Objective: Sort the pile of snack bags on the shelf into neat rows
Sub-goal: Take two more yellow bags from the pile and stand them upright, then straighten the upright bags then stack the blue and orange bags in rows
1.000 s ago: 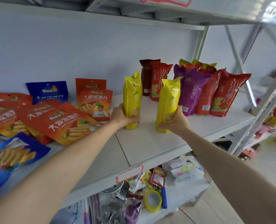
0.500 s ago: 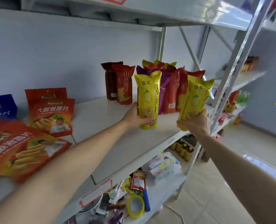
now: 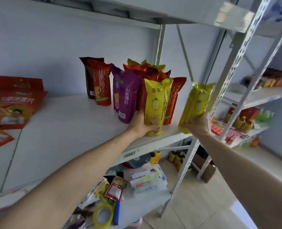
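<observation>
White shelf point(image 3: 67, 129) lies bare left of the left grip point(image 3: 141, 123), clamped on a yellow bag point(image 3: 156, 106) near its front edge; right grip point(image 3: 198, 124) clamps another yellow bag point(image 3: 195, 104) beyond that edge.

A small shop: metal shelving point(image 3: 245, 52), barcode tag point(image 3: 129, 154), stocked snack bags point(image 3: 128, 96), bottled goods point(image 3: 176, 158).

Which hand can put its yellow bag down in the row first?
Left. The left hand holds its yellow bag upright, apparently on the shelf beside the purple bag. The right hand's bag hangs tilted off the edge.
</observation>
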Demonstrator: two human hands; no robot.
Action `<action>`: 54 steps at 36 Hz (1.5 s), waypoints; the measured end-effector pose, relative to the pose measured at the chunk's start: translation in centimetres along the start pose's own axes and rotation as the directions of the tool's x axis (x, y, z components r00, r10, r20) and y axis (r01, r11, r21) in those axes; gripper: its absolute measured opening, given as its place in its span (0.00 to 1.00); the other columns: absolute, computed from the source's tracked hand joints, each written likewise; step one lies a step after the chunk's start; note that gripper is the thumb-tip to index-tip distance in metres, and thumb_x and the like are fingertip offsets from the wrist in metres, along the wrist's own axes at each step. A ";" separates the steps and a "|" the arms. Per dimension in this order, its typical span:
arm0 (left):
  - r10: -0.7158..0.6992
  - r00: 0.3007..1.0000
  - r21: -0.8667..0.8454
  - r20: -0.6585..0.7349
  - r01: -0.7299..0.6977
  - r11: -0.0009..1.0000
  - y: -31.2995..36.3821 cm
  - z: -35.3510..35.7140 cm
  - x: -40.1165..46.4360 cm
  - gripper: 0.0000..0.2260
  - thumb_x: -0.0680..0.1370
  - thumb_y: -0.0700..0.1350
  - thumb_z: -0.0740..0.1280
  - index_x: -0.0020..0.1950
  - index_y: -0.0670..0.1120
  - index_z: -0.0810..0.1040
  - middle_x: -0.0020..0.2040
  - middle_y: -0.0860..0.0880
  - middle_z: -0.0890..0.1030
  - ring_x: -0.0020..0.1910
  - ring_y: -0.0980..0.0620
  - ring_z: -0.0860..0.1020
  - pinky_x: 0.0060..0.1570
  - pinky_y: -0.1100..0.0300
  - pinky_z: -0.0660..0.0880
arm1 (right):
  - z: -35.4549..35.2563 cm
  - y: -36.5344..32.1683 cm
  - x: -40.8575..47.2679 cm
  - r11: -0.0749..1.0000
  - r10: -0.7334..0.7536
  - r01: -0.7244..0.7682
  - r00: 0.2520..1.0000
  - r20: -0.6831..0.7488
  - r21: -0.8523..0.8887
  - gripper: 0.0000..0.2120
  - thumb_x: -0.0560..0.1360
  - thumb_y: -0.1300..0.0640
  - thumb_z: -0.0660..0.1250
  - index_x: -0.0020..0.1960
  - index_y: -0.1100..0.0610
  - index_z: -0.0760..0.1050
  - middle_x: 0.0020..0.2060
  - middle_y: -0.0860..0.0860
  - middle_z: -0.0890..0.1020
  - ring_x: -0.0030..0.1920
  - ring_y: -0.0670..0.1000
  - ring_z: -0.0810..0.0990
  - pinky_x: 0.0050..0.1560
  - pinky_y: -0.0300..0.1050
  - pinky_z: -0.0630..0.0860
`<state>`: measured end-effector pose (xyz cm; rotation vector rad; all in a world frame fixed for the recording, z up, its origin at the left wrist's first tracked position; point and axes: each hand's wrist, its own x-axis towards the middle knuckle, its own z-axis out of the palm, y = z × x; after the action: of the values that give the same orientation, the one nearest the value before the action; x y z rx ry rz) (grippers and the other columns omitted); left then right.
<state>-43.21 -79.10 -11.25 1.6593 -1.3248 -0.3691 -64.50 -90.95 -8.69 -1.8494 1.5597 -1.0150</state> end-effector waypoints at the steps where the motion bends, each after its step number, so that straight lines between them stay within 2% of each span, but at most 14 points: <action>1: -0.019 0.999 0.009 -0.031 0.019 1.000 0.0 0.6 0.2 0.45 0.57 0.68 0.74 0.68 0.47 0.70 0.64 0.45 0.76 0.63 0.47 0.75 0.63 0.47 0.74 | 0.2 0.3 0.8 1.000 -0.014 0.014 1.000 0.023 -0.009 0.49 0.55 0.51 0.85 0.67 0.58 0.60 0.52 0.53 0.73 0.57 0.59 0.75 0.55 0.58 0.76; 7: -0.113 0.973 0.051 -0.201 0.126 0.991 1.1 2.1 0.3 0.38 0.67 0.52 0.79 0.70 0.45 0.63 0.66 0.44 0.73 0.64 0.46 0.73 0.64 0.46 0.72 | 1.4 0.5 4.2 0.998 -0.061 0.060 0.991 0.115 0.013 0.47 0.57 0.51 0.84 0.67 0.58 0.61 0.54 0.54 0.75 0.54 0.57 0.75 0.52 0.52 0.74; 10: -0.117 0.963 0.089 -0.243 0.143 0.986 1.4 2.7 0.6 0.38 0.69 0.51 0.77 0.71 0.44 0.61 0.69 0.44 0.72 0.66 0.46 0.72 0.64 0.46 0.72 | 2.1 0.3 5.4 0.997 -0.076 0.074 0.989 0.128 0.026 0.43 0.57 0.52 0.84 0.63 0.60 0.63 0.57 0.58 0.74 0.56 0.59 0.75 0.51 0.53 0.74; 13: -0.111 0.953 0.137 -0.283 0.155 0.978 1.7 3.6 0.9 0.37 0.70 0.51 0.76 0.71 0.43 0.60 0.69 0.44 0.70 0.66 0.46 0.72 0.64 0.46 0.72 | 2.7 0.1 6.0 0.995 -0.100 0.099 0.980 0.170 0.014 0.42 0.61 0.52 0.82 0.66 0.61 0.63 0.59 0.59 0.70 0.58 0.60 0.73 0.54 0.54 0.72; 18: -0.108 0.939 0.202 -0.325 0.181 0.963 2.2 4.4 1.0 0.37 0.70 0.54 0.76 0.69 0.42 0.60 0.67 0.43 0.69 0.65 0.45 0.71 0.61 0.46 0.73 | 3.2 0.3 6.2 0.990 -0.138 0.139 0.967 0.213 0.010 0.46 0.62 0.51 0.82 0.70 0.60 0.60 0.61 0.58 0.71 0.60 0.60 0.73 0.56 0.53 0.72; 23: -0.127 0.933 0.245 -0.338 0.217 0.945 2.3 4.5 0.5 0.41 0.68 0.58 0.77 0.70 0.42 0.59 0.68 0.43 0.68 0.65 0.45 0.71 0.60 0.45 0.74 | 2.6 1.1 5.2 0.997 -0.072 0.071 0.971 0.227 0.013 0.49 0.64 0.51 0.80 0.75 0.60 0.54 0.67 0.59 0.66 0.67 0.60 0.67 0.62 0.54 0.69; 27: -0.157 0.926 0.305 -0.343 0.268 0.914 2.3 3.7 -0.2 0.41 0.69 0.57 0.76 0.72 0.42 0.58 0.69 0.43 0.67 0.66 0.43 0.70 0.60 0.45 0.74 | 2.4 1.9 3.5 0.996 -0.058 0.070 0.981 0.184 -0.060 0.39 0.67 0.50 0.77 0.69 0.59 0.61 0.63 0.58 0.68 0.63 0.60 0.70 0.58 0.56 0.74; 31: -0.133 0.938 0.485 -0.321 0.283 0.827 2.3 2.1 -1.4 0.31 0.72 0.52 0.74 0.68 0.43 0.64 0.64 0.44 0.71 0.61 0.44 0.73 0.51 0.47 0.76 | 2.7 1.5 1.4 0.961 -0.100 0.149 0.973 0.208 -0.234 0.27 0.71 0.51 0.73 0.64 0.58 0.67 0.58 0.56 0.70 0.57 0.59 0.75 0.52 0.52 0.76; 35: -0.103 0.962 0.614 -0.252 0.241 0.752 1.9 -0.4 -2.8 0.20 0.74 0.49 0.71 0.63 0.46 0.72 0.61 0.48 0.74 0.59 0.46 0.75 0.49 0.52 0.75 | 3.7 0.4 -1.2 0.886 -0.218 0.286 0.951 0.218 -0.365 0.17 0.74 0.54 0.68 0.60 0.59 0.71 0.59 0.57 0.70 0.55 0.60 0.74 0.55 0.53 0.73; 38: -0.117 0.968 0.666 -0.223 0.239 0.707 1.3 -2.8 -4.3 0.16 0.74 0.46 0.71 0.60 0.47 0.74 0.60 0.50 0.75 0.58 0.48 0.75 0.49 0.53 0.75 | 4.7 -1.0 -3.6 0.858 -0.323 0.388 0.917 0.233 -0.337 0.15 0.75 0.56 0.67 0.60 0.57 0.73 0.59 0.55 0.71 0.55 0.59 0.76 0.54 0.53 0.74; 43: -0.173 0.949 0.694 -0.262 0.310 0.649 -0.3 -8.3 -6.9 0.15 0.75 0.51 0.71 0.59 0.48 0.75 0.58 0.50 0.75 0.56 0.49 0.76 0.50 0.53 0.76 | 7.3 -5.1 -8.4 0.767 -0.520 0.595 0.796 0.310 -0.241 0.13 0.75 0.58 0.67 0.58 0.59 0.75 0.58 0.55 0.74 0.52 0.59 0.78 0.47 0.51 0.75; 47: -0.205 0.927 0.708 -0.315 0.373 0.600 -1.5 -13.9 -9.3 0.15 0.75 0.52 0.71 0.59 0.48 0.76 0.58 0.49 0.77 0.55 0.48 0.77 0.47 0.55 0.75 | 10.2 -9.3 -12.4 0.691 -0.617 0.688 0.721 0.315 -0.220 0.11 0.75 0.56 0.66 0.57 0.56 0.75 0.54 0.52 0.75 0.54 0.56 0.77 0.53 0.50 0.69; 51: -0.210 0.910 0.713 -0.358 0.412 0.568 -3.0 -20.4 -12.4 0.16 0.74 0.52 0.71 0.59 0.48 0.77 0.57 0.49 0.78 0.55 0.47 0.78 0.49 0.55 0.76 | 14.1 -14.2 -16.3 0.662 -0.668 0.739 0.659 0.346 -0.129 0.12 0.76 0.54 0.66 0.59 0.54 0.76 0.58 0.51 0.76 0.56 0.54 0.76 0.59 0.50 0.70; 54: -0.211 0.895 0.728 -0.394 0.444 0.522 -4.5 -25.4 -15.0 0.15 0.74 0.52 0.71 0.58 0.49 0.78 0.59 0.49 0.79 0.59 0.47 0.77 0.50 0.54 0.77 | 17.1 -18.0 -19.2 0.637 -0.689 0.766 0.617 0.381 -0.087 0.13 0.77 0.54 0.66 0.60 0.54 0.75 0.60 0.52 0.75 0.58 0.55 0.76 0.61 0.50 0.70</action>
<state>-27.86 -53.92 -6.60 2.6531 -0.9947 0.3220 -41.24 -69.85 -8.92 -2.7809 0.7122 -0.7765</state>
